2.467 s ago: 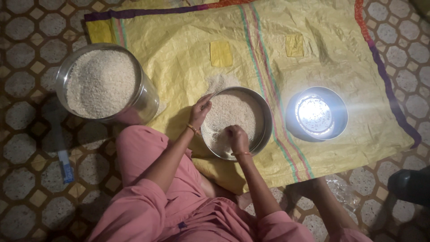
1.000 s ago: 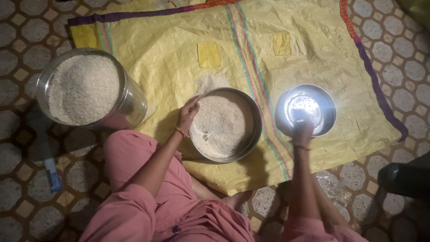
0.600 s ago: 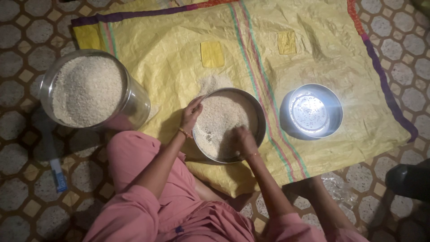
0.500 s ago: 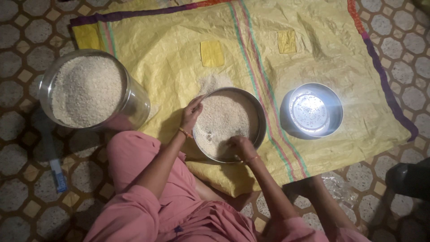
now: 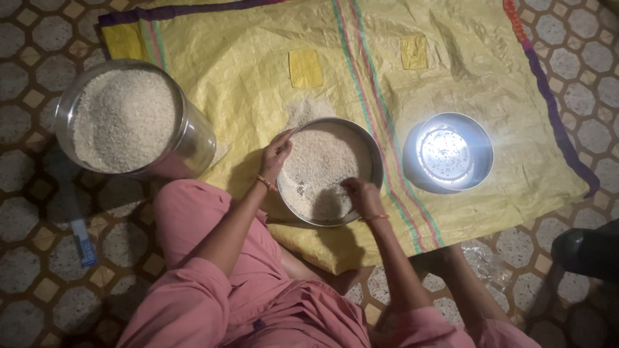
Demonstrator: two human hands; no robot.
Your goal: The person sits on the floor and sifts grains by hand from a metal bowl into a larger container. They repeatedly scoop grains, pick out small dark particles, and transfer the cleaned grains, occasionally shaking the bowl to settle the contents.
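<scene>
Now the tray [image 5: 377, 169], a round steel one, sits on the yellow mat [image 5: 258, 77] right in front of the person's knees, and both hands are on it. The left hand [image 5: 276, 154] grips the tray's left rim, fingers curled over the edge, thumb side up near a small spill of grain [image 5: 308, 109] that lies on the mat just beyond the rim. The right hand [image 5: 362, 196] is down inside the tray at its near right side, fingers bent and tips pressed into the rice [image 5: 319, 161]; whether it pinches anything I cannot tell. The rice covers most of the tray floor, with a few dark specks near the left hand.

Off to the left, half on the mat's edge, half on the tiled floor [image 5: 26, 193], stands a tall steel drum [image 5: 200, 138], heaped almost to the brim with more pale rice. To the right of the tray, apart from it, a steel bowl [image 5: 480, 145] glares under the light, with only a thin scatter of bits on its bottom. A blue-and-white tube [image 5: 84, 241] lies on the tiles at far left.
</scene>
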